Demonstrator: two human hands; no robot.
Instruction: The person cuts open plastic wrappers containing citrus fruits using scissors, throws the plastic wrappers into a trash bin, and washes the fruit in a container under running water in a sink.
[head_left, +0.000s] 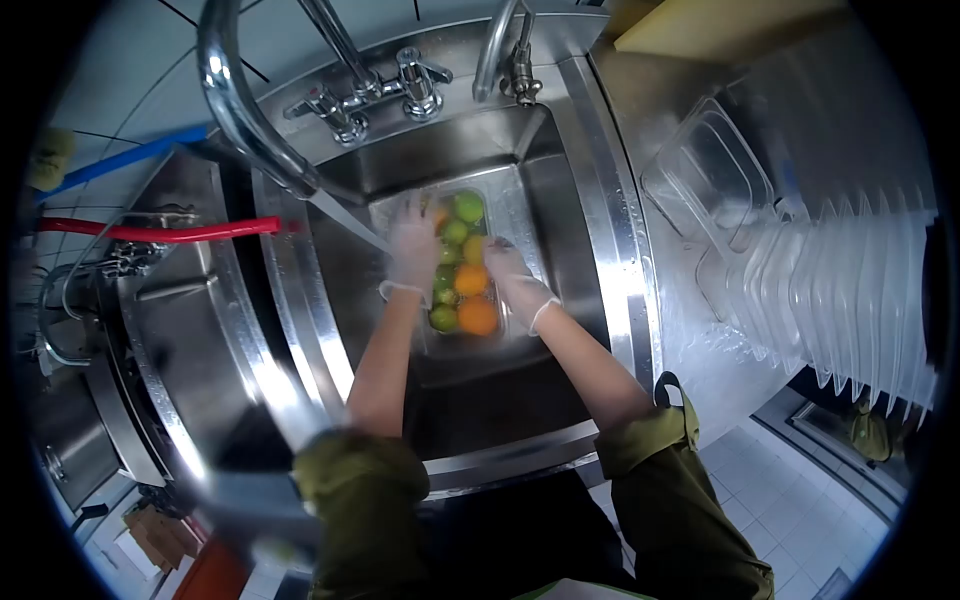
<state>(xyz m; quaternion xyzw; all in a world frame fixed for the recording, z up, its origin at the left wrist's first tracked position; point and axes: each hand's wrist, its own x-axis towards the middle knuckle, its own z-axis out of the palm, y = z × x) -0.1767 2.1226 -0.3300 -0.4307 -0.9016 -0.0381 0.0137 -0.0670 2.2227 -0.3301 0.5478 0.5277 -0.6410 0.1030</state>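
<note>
A clear rectangular container point(462, 344) sits in the steel sink, holding several green limes point(467, 207) and several oranges point(477, 316). My left hand point(410, 250), in a clear glove, lies along the container's left side with its fingers stretched toward the back, slightly blurred. On the opposite side, my gloved right hand point(511, 276) has curled fingers at the right edge, beside an orange-yellow fruit point(474, 250). What those fingers hold, if anything, is hidden. From the faucet point(300, 178), a stream of water point(347, 217) runs down toward my left hand.
The sink's steel wall point(565, 250) surrounds the container. Tap handles point(420, 85) stand at the back. A second basin point(185, 310) and a red hose point(165, 233) are at left. Stacked clear plastic containers point(830, 290) occupy the right counter.
</note>
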